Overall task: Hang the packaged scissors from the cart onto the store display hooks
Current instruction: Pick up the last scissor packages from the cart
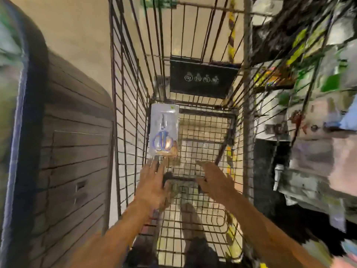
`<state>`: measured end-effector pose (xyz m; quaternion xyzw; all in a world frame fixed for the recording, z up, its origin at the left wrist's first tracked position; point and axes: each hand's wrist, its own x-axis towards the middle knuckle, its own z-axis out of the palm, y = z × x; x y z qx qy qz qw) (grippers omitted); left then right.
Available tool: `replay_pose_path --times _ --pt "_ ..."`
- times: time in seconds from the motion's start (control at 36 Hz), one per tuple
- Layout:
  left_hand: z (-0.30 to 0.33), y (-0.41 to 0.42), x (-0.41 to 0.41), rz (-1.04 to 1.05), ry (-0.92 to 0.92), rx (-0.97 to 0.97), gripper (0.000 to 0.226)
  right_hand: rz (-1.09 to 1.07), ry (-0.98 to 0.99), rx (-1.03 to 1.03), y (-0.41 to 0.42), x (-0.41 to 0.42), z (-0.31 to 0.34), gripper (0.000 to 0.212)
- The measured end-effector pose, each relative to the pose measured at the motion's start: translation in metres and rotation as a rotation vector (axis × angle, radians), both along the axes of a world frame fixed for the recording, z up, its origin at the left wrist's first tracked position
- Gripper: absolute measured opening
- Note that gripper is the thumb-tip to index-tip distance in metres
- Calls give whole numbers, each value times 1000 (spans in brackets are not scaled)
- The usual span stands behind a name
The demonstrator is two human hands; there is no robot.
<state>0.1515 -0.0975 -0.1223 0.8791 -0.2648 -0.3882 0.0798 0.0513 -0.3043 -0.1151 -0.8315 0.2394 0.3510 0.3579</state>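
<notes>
At the far left a blurred green and grey shape with a dark blue edge [18, 117] fills the border of the view. Right of it stands a grey panel of horizontal slats [77, 147], and beyond its top the beige floor [77, 31] stretches away.

The wire cart [131, 105] takes up the middle, seen from above, its left wall rising steeply beside the slatted panel. Inside the basket, against that left wall, the packaged scissors [163, 130] stand upright: a clear pack with blue-handled scissors, blades pointing to the far end. Nothing holds the pack.

Just near of the pack, the left hand [152, 182] reaches into the basket with fingers straight and spread, released and holding nothing; its fingertips [154, 164] lie just below the pack's lower edge, and the blur does not show whether they touch it. To its right the right hand [214, 180] also reaches in, palm turned inward, fingers extended and loose, grasping nothing. Between and below the two hands the cart's wire floor [201, 144] shows the ground through it.

At the far end of the basket a black flap with white pictograms [202, 78] lies tilted. On the right, past the cart's wall, the store display [313, 78] is a blur of green, yellow and white packages.
</notes>
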Motion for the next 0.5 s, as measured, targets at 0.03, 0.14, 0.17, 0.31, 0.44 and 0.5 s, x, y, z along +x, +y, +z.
replay_pose_path --times 0.03,0.14,0.17,0.31,0.44,0.5 --pt "-11 0 2 -3 -17 -17 74 -17 0 9 2 4 -14 59" --pt "-52 5 9 27 -95 -40 69 -140 11 67 11 30 -50 53" --pt "-58 6 11 33 -110 -34 68 -207 -7 98 12 37 -59 52" --pt "-71 2 20 132 -105 -32 70 -293 -92 120 21 82 -105 40" --pt "-84 8 19 129 -97 -60 75 -432 -225 108 39 108 -145 33" --pt "-84 7 18 131 -91 -69 75 -479 -191 105 44 116 -156 26"
